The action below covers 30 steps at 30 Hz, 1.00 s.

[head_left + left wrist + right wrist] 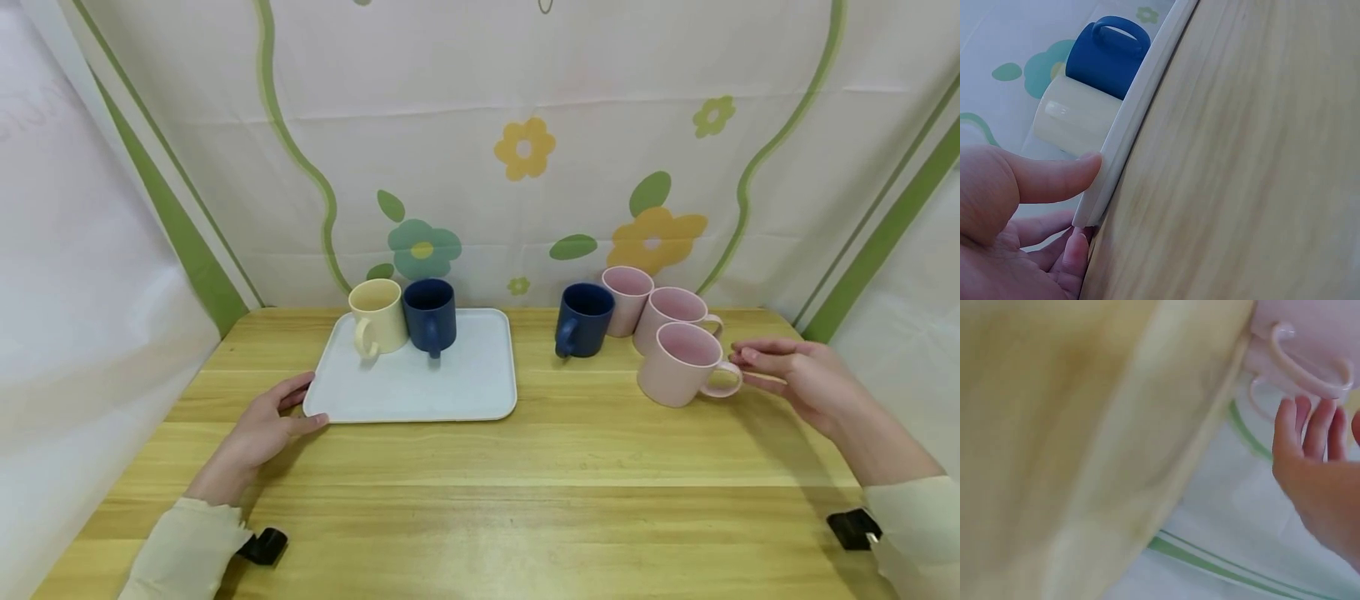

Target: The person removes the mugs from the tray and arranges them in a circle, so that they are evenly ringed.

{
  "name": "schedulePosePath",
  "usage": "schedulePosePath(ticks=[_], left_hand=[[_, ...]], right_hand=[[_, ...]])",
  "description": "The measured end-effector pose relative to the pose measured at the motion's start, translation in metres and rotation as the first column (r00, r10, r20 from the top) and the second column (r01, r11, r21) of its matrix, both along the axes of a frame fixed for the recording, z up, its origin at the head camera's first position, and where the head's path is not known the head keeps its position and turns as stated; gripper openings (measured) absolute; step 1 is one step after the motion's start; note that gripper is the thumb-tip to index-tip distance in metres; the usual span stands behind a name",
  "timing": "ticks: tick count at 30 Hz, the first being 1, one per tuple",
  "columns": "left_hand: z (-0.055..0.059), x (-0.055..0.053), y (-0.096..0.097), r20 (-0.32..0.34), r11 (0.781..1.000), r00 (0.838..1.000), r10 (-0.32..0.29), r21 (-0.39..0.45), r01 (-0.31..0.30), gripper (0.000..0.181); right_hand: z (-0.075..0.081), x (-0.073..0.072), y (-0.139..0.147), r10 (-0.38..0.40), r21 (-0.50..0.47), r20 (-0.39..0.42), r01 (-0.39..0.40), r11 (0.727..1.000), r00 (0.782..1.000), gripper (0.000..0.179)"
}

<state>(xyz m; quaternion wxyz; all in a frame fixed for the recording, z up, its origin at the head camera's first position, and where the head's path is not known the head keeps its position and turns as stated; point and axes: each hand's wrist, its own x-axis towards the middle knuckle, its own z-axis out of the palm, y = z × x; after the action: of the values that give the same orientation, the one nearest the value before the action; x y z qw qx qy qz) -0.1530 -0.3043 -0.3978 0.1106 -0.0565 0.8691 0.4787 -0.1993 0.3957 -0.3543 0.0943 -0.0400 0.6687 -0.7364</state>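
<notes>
My left hand [258,429] holds the near left corner of a white rectangular tray [420,400], its thumb against the front rim and its other fingers around the left side. On the tray stand a cream mug [386,321] and a dark blue mug [442,321], side by side at the back. Over on the right, my right hand [817,383] hovers beside the handle of the nearest pink mug [667,375], fingers loosely extended and holding nothing. The right wrist view has the fingertips right at that mug's handle [1310,378].
Behind the nearest pink mug are a second pink mug [660,312] and a third pink mug [626,300]. Another dark blue mug [588,329] stands left of them. A flowered cloth [450,167] hangs behind the wooden table [480,500].
</notes>
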Motion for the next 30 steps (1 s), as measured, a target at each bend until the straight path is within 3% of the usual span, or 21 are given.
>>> schedulePosePath(ticks=[3,6,11,19,26,30], left_hand=[[-0.001,0.0,0.0,-0.009,1.0,1.0,-0.005,-0.001,0.005,0.09],[-0.002,0.0,0.0,-0.015,1.0,1.0,-0.008,0.0,0.008,0.091],[-0.003,-0.001,0.0,-0.013,1.0,1.0,-0.006,0.009,0.006,0.091],[0.0,0.001,-0.001,-0.014,1.0,1.0,-0.01,-0.016,0.01,0.091],[-0.001,0.0,0.002,-0.014,1.0,1.0,-0.009,0.006,0.009,0.092],[-0.002,0.0,0.001,-0.012,1.0,1.0,0.0,0.0,0.0,0.091]], right_hand=[[0.014,0.002,-0.012,-0.123,-0.03,-0.047,0.121,0.992,0.991,0.025],[0.027,0.002,-0.025,-0.156,-0.094,-0.088,0.148,0.984,0.984,0.022],[0.044,-0.001,-0.056,-0.119,-0.128,-0.14,0.101,0.987,0.983,0.023],[0.054,-0.01,-0.111,0.006,-0.163,-0.131,-0.028,0.986,0.991,0.024],[0.057,-0.013,-0.155,0.036,-0.077,-0.098,-0.043,0.996,0.995,0.017],[0.053,-0.017,-0.184,0.064,0.013,-0.107,-0.063,0.998,0.992,0.025]])
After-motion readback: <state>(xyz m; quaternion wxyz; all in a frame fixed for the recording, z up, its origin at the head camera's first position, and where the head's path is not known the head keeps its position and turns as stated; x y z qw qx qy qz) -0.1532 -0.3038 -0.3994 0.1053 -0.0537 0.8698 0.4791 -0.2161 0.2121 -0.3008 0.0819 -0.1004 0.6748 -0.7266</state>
